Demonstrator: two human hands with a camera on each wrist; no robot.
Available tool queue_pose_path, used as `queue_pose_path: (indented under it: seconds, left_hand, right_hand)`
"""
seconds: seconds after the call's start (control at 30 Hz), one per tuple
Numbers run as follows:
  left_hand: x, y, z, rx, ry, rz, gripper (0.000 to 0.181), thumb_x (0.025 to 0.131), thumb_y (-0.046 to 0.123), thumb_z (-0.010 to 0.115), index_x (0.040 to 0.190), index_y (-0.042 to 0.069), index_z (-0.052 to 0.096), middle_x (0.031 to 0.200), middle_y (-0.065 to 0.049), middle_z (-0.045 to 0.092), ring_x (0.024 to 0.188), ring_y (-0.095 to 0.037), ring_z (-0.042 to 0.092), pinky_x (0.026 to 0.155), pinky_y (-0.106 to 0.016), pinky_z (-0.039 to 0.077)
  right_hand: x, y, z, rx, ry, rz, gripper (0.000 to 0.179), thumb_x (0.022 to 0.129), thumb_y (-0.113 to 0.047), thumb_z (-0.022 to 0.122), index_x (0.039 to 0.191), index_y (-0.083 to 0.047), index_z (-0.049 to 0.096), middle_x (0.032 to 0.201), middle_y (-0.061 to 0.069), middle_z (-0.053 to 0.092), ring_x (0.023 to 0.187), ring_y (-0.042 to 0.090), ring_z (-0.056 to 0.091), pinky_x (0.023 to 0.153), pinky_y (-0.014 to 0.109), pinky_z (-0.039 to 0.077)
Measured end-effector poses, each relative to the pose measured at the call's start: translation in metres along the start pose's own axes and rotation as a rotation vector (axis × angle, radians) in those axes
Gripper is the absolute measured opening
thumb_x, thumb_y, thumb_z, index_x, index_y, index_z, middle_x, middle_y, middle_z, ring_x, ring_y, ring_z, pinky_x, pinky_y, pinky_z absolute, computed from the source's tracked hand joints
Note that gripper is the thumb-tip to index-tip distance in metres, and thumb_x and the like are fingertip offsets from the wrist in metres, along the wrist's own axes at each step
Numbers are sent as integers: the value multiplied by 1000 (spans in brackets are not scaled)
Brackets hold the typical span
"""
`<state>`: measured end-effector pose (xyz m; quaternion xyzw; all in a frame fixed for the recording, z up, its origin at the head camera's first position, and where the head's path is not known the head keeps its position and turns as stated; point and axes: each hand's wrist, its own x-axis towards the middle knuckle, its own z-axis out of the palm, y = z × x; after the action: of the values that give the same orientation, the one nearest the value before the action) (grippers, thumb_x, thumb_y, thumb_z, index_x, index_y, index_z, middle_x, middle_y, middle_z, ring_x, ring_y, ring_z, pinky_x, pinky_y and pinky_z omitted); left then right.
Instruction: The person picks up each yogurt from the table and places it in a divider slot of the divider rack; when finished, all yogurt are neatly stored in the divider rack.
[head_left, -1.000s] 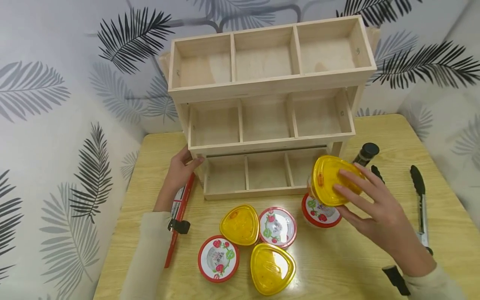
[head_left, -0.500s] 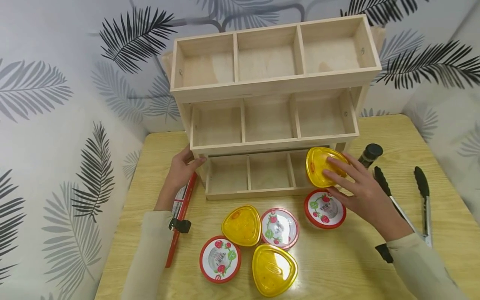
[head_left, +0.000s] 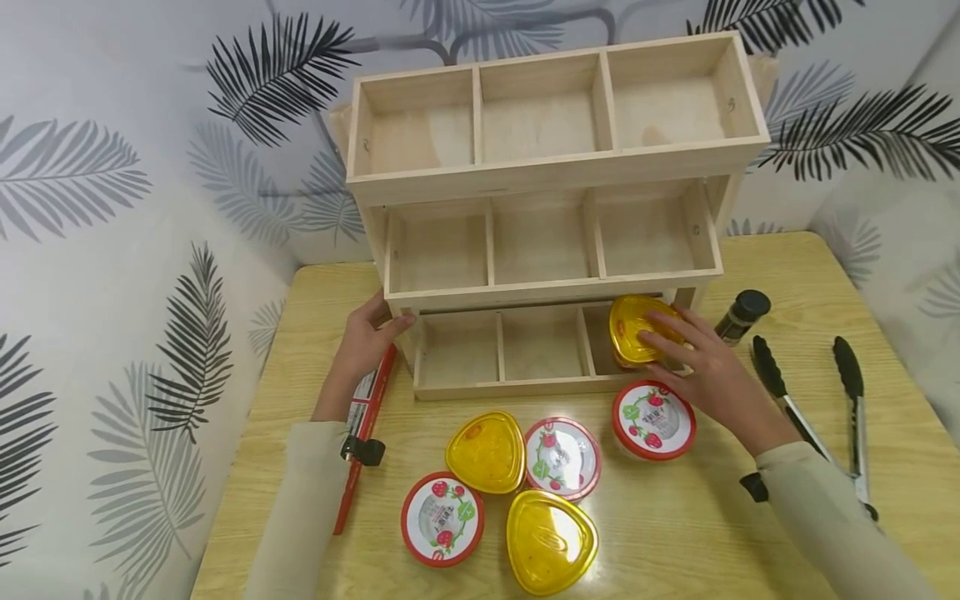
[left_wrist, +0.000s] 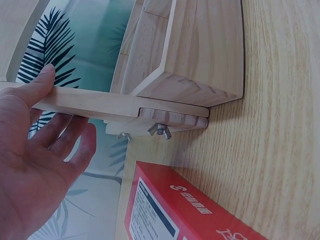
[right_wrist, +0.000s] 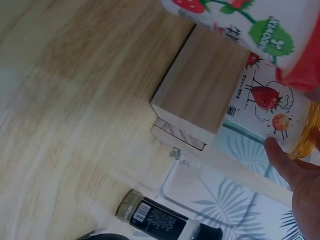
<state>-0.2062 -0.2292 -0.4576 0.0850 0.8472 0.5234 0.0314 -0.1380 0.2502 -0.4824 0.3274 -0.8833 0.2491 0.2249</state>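
Note:
My right hand (head_left: 708, 371) grips a tub with a yellow lid (head_left: 630, 329) and a strawberry print on its white side (right_wrist: 267, 97). That tub sits at the right compartment of the lowest tier; whether it touches the bottom is hidden. With thumb and fingers on either side, my left hand (head_left: 365, 340) holds the left upright (left_wrist: 85, 100) of the three-tier wooden rack (head_left: 555, 167). In front of the rack stand two more yellow-lidded tubs (head_left: 487, 452) and several round red-rimmed tubs (head_left: 442, 518), one of them (head_left: 655, 419) just below my right hand.
A red box (head_left: 363, 425) lies along the rack's left side, below my left forearm. Right of the rack are a black-capped bottle (head_left: 742, 315) and metal tongs (head_left: 855, 408) with black tips. A patterned wall (head_left: 150, 292) borders the table.
My right hand has carried the yellow-lidded tub left and lower, from above a red-rimmed tub to the bottom right compartment. The left hand has kept its hold on the upright.

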Motion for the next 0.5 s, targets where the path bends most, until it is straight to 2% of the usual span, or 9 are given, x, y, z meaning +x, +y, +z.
queue_pose_path:
  seconds: [0.07,0.17,0.5]
  left_hand:
    - [-4,10,0,0,-5,0,67,98,12,65,157,10,33,148,-19,49,135,-38,48,107,-52,44]
    - [-9,22,-1,-3,-7,4,66,98,9,64,156,7,33,147,-21,49,134,-39,48,106,-53,44]
    - [-9,24,-2,4,-7,-4,67,97,10,65,156,9,33,146,-21,50,134,-39,48,106,-53,45]
  right_hand:
    - [0,2,3,6,-12,18,44,83,-21,82,122,-4,71,139,20,56,134,49,42,104,63,40]
    - [-1,4,7,13,-31,46,62,64,3,91,123,-4,71,139,20,56,134,50,42,102,66,40]
    - [-5,9,12,36,-33,124,59,66,3,90,122,-3,70,139,19,55,134,53,41,89,65,48]
